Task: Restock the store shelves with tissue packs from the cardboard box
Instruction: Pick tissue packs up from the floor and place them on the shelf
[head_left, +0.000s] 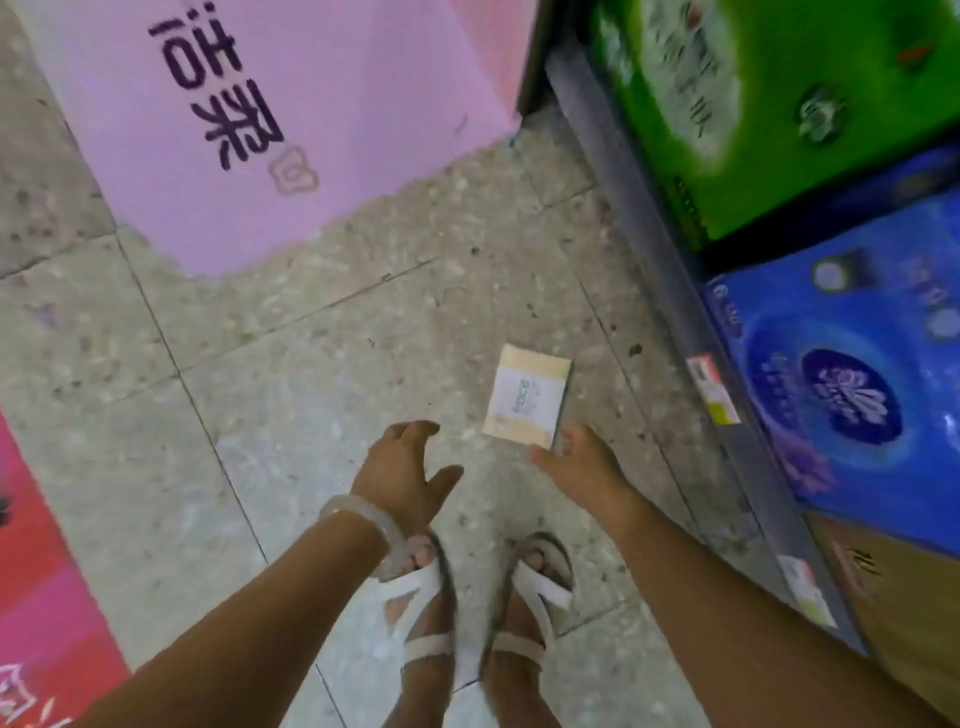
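A small white and beige tissue pack (525, 396) lies flat on the tiled floor (291, 374), in front of my feet. My right hand (579, 462) hangs just below the pack's near edge, fingers spread, almost touching it. My left hand (402, 475), a pale bangle on its wrist, is open and empty to the pack's lower left. A pink cardboard box (249, 104) with dark printed characters stands at the top left. The shelf (670, 291) runs down the right side.
On the shelf sit a green tissue bundle (769, 104), a blue one (852, 384) and a brown one (904, 613), with price tags on the shelf edge. A red and pink box (36, 571) stands at the lower left. My sandalled feet (478, 613) are below the hands.
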